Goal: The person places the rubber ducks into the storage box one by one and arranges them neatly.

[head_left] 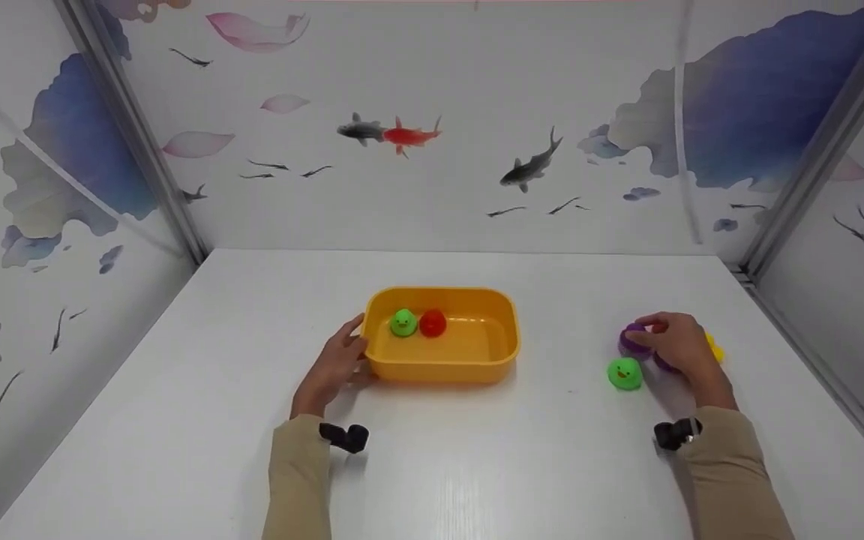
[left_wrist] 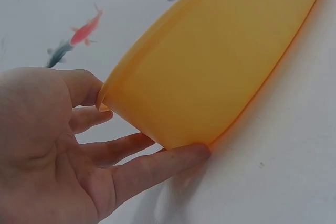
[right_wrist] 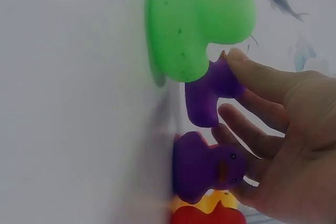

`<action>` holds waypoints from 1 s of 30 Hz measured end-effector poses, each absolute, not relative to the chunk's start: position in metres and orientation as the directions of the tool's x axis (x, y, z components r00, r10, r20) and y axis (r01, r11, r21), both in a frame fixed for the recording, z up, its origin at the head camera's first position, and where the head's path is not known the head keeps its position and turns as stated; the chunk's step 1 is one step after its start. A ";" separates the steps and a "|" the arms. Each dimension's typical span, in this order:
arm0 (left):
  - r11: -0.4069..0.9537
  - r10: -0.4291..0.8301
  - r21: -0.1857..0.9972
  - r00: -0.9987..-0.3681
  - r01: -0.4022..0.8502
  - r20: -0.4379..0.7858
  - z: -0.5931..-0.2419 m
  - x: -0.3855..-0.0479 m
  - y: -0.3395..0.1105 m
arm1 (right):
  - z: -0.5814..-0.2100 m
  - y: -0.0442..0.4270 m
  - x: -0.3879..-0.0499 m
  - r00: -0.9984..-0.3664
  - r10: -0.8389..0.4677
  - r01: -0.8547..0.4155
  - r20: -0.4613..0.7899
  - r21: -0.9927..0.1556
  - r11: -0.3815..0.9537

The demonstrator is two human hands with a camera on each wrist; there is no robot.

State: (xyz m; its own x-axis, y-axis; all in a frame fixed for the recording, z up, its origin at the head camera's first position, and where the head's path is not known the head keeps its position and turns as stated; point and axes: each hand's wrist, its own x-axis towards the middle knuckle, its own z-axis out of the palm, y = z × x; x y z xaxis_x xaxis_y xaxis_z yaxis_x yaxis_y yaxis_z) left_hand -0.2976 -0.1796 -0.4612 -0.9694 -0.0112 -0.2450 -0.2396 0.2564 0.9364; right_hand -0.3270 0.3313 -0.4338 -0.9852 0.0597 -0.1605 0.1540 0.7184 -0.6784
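A yellow plastic tub [head_left: 443, 373] sits mid-table. My left hand [head_left: 336, 367] holds its left end; the left wrist view shows fingers at the rim and against the tub wall [left_wrist: 210, 56]. Inside lie a green rubber duck [head_left: 403, 323] and a red one [head_left: 433, 323]. To the right, my right hand [head_left: 679, 345] pinches a purple rubber duck [right_wrist: 205, 100], with the thumb on its head. Nearer me stands another green duck [head_left: 625, 373]. A second purple duck [right_wrist: 197, 169] is beside the fingers, with a yellow duck [head_left: 715, 348] and a red duck [right_wrist: 207, 216] partly hidden behind.
White panels printed with fish stand behind and beside the white table [head_left: 477, 465]. Black wrist cameras are strapped on both wrists, one by the left sleeve [head_left: 301, 465] and one by the right sleeve [head_left: 728, 465].
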 end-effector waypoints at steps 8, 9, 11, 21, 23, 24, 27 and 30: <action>0.257 -0.006 0.935 -0.967 -0.246 -0.253 -0.466 -0.292 -0.181 | -0.420 0.322 -0.319 -0.975 0.069 0.205 -0.213 -0.723 0.659; 0.257 -0.009 0.934 -0.967 -0.248 -0.255 -0.465 -0.293 -0.180 | -0.419 0.321 -0.319 -0.974 0.063 0.205 -0.217 -0.729 0.654; 0.250 -0.011 0.936 -0.967 -0.248 -0.254 -0.463 -0.293 -0.180 | -0.417 0.319 -0.319 -0.973 0.051 0.204 -0.224 -0.740 0.640; 0.247 0.018 0.943 -0.972 -0.223 -0.234 -0.462 -0.293 -0.181 | -0.414 0.302 -0.321 -0.979 -0.057 0.122 -0.197 -0.783 0.610; 0.251 0.017 0.941 -0.971 -0.226 -0.237 -0.462 -0.293 -0.181 | -0.413 0.298 -0.321 -0.976 -0.050 0.137 -0.210 -0.782 0.608; 0.251 0.016 0.941 -0.971 -0.226 -0.237 -0.462 -0.294 -0.180 | -0.413 0.296 -0.321 -0.976 -0.049 0.139 -0.212 -0.782 0.607; 0.253 0.006 0.940 -0.971 -0.230 -0.239 -0.461 -0.295 -0.179 | -0.411 0.290 -0.321 -0.974 -0.041 0.153 -0.221 -0.787 0.597; 0.261 0.005 0.936 -0.969 -0.236 -0.246 -0.461 -0.296 -0.179 | -0.409 0.284 -0.321 -0.972 -0.049 0.156 -0.229 -0.787 0.597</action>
